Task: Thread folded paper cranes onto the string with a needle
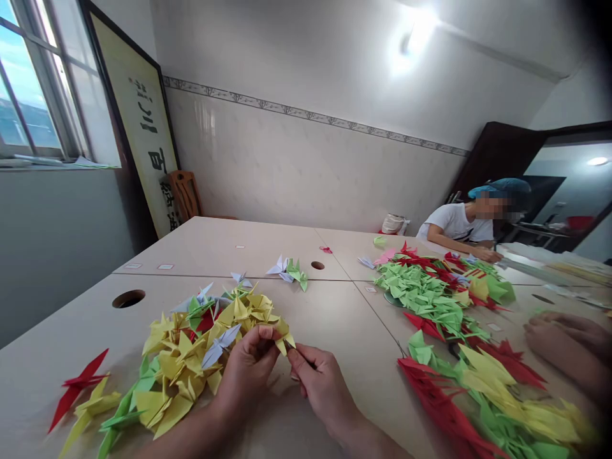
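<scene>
Your left hand [246, 370] was closed on a yellow paper crane [282, 336], its fingers [262, 333] pinching the folded paper at the near edge of the heap. Your right hand [321, 384] sat just beside it, with its fingertips [292, 357] curled in at the crane's lower point; you could not tell from this view whether they gripped the paper or only touched it.

Holding the crane up off the heap looked like sound practice, since it kept the wings from snagging their neighbours. A light, even pinch near the folded body seemed best for such thin paper, as squeezing the slender points could have bent them. Your hands were also well placed close together, which gave the crane steady support from both sides.

The mixed heap of yellow, green and white paper cranes [186, 363] lay directly in front of you on the pale counter [71, 325], with a red crane [79, 387] apart to its left. Farther right lay long drifts of green, red and yellow cranes [430, 299]. Across the counter, a co-worker [459, 223] in a blue cap bent over the far end, one hand [488, 254] resting near the cranes.
</scene>
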Demonstrator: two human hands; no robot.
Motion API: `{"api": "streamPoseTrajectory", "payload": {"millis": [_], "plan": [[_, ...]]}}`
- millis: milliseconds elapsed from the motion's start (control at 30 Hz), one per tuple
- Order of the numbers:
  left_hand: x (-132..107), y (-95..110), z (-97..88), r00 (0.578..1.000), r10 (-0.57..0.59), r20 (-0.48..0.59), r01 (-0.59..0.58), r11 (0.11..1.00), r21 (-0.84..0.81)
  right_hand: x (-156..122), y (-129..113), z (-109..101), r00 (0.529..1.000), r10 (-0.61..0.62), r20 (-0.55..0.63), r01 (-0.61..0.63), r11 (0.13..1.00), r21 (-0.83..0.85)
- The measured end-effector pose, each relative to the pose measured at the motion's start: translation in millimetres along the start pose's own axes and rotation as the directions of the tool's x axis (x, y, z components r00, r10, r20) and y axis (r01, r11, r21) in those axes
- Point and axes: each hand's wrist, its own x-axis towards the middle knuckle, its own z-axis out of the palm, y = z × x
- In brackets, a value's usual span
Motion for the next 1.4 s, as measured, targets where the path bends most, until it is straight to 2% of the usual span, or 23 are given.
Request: {"api": "streamPoseTrajectory", "payload": {"millis": [133,233,333,433,500,567,667,733,800,867,900,933,1000,1067,1133,1167,1200,1267,1300,1333,1367,1400], "plan": [[1.1,4.1,1.0,0.997,-0.031,-0.067,0.031,1.000,-0.002,0.1,-0.1,-3.9,0.991,-0.133,0.009,0.133,0.985,-0.112],[2.0,8.2,1.2,0.994,-0.060,-0.093,0.057,0.998,-0.037,2.7,2.1,-10.8,0.977,-0.208,-0.035,0.201,0.968,-0.147],[-0.6,8.4,2.2,0.994,-0.091,-0.066,0.086,0.993,-0.082,9.9,9.0,-17.9,0.977,-0.175,-0.123,0.170,0.984,-0.048],[-5.0,5.6,3.5,0.996,-0.086,0.014,0.086,0.995,-0.048,18.2,16.4,-21.7,0.978,-0.095,-0.185,0.111,0.991,0.079],[-5.0,10.2,2.8,0.997,-0.040,0.064,0.038,0.998,0.042,21.4,18.5,-22.4,0.979,-0.055,-0.196,0.081,0.989,0.126],[0.7,26.1,-0.2,0.993,0.058,0.102,-0.077,0.976,0.202,22.1,18.0,-22.4,0.980,-0.033,-0.198,0.064,0.986,0.154],[23.6,66.0,-9.9,0.964,0.248,0.093,-0.259,0.817,0.515,21.5,15.7,-22.2,0.982,-0.032,-0.185,0.064,0.983,0.172],[46.3,90.6,-20.6,0.948,0.305,0.092,-0.273,0.631,0.726,22.0,15.3,-22.3,0.983,-0.029,-0.181,0.062,0.982,0.176],[69.2,104.6,-35.1,0.958,0.258,0.121,-0.217,0.383,0.898,23.3,15.7,-22.5,0.982,-0.021,-0.190,0.055,0.983,0.176],[88.2,107.9,-51.4,0.980,0.160,0.120,-0.143,0.143,0.979,24.5,16.0,-22.5,0.980,-0.018,-0.196,0.053,0.983,0.176],[95.7,107.1,-58.7,0.988,0.109,0.112,-0.119,0.058,0.991,24.9,15.8,-22.5,0.980,-0.018,-0.197,0.053,0.983,0.176],[101.7,105.6,-64.4,0.993,0.067,0.098,-0.099,0.005,0.995,25.3,15.4,-22.4,0.980,-0.017,-0.196,0.053,0.983,0.178],[107.5,103.1,-68.0,0.996,0.041,0.075,-0.073,-0.041,0.996,25.9,14.1,-22.2,0.981,-0.018,-0.195,0.055,0.981,0.185],[101.0,102.3,-57.7,0.990,0.099,0.100,-0.096,-0.046,0.994,26.7,12.8,-22.4,0.979,-0.016,-0.201,0.057,0.979,0.198],[78.5,101.4,-34.4,0.964,0.170,0.202,-0.205,-0.002,0.979,28.2,12.7,-23.3,0.975,-0.009,-0.222,0.057,0.976,0.211],[61.6,100.1,-19.8,0.940,0.177,0.293,-0.307,0.059,0.950,29.2,13.4,-24.0,0.971,-0.003,-0.239,0.056,0.975,0.216],[42.2,97.9,-4.8,0.919,0.153,0.363,-0.385,0.158,0.909,30.3,14.7,-24.8,0.965,0.002,-0.261,0.057,0.974,0.217],[1.5,90.2,21.1,0.838,-0.016,0.546,-0.514,0.316,0.798,32.7,19.1,-26.0,0.952,0.009,-0.307,0.057,0.977,0.207],[-16.6,84.9,30.1,0.764,-0.096,0.638,-0.569,0.367,0.736,33.9,22.0,-26.4,0.945,0.010,-0.328,0.056,0.979,0.193],[-31.5,78.7,35.9,0.699,-0.123,0.704,-0.602,0.429,0.673,35.2,25.1,-26.4,0.938,0.010,-0.346,0.055,0.983,0.176],[-42.5,71.9,38.5,0.665,-0.146,0.733,-0.596,0.488,0.638,36.8,28.3,-26.2,0.932,0.008,-0.362,0.051,0.987,0.154],[-49.4,64.8,38.4,0.654,-0.155,0.740,-0.570,0.542,0.617,39.0,31.4,-25.9,0.926,0.005,-0.377,0.047,0.991,0.129]]}}
